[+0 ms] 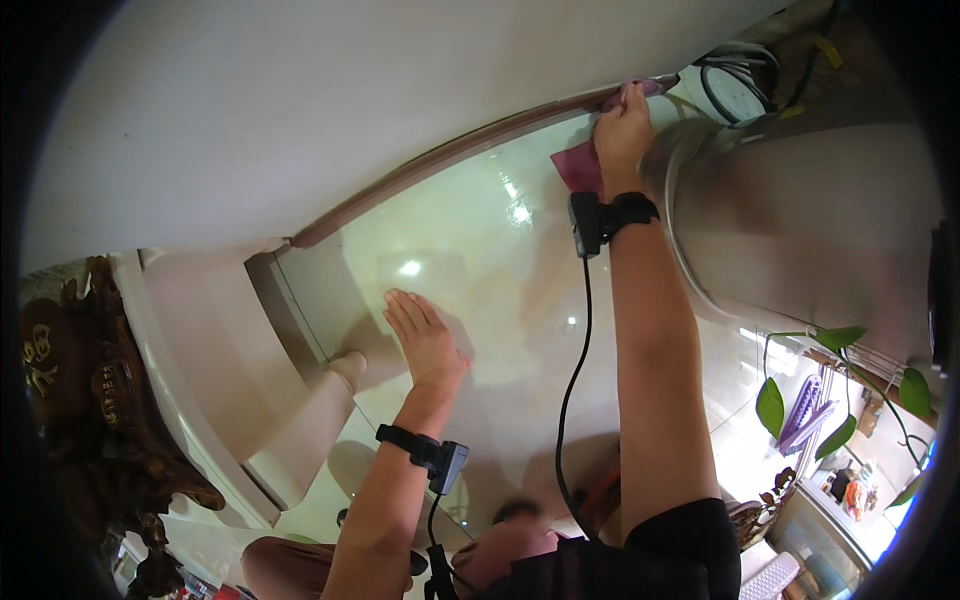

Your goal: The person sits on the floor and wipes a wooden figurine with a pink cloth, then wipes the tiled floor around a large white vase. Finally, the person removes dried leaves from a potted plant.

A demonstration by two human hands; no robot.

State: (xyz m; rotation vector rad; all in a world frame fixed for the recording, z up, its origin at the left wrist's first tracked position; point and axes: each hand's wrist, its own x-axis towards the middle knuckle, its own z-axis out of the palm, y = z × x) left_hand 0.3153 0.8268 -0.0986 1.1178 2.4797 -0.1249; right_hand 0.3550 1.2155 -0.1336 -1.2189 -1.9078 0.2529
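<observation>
My right hand (624, 139) is closed on a reddish-purple cloth (580, 166) at the upper right. It presses the cloth against the far end of a brown baseboard (450, 156) along the foot of the pale wall. Part of the cloth hangs loose left of my wrist. My left hand (424, 337) is spread flat, palm down, on the glossy light floor tiles (487, 247), with nothing in it. Each wrist wears a black strap with a small cabled device.
A large metallic cylinder-like body (810, 217) stands close beside my right forearm. Coiled cables (739, 82) lie behind it. At left are a cream-coloured cabinet or table (217, 352) with a curved leg and a dark carved wood piece (97, 420). Green plant leaves (770, 405) hang at right.
</observation>
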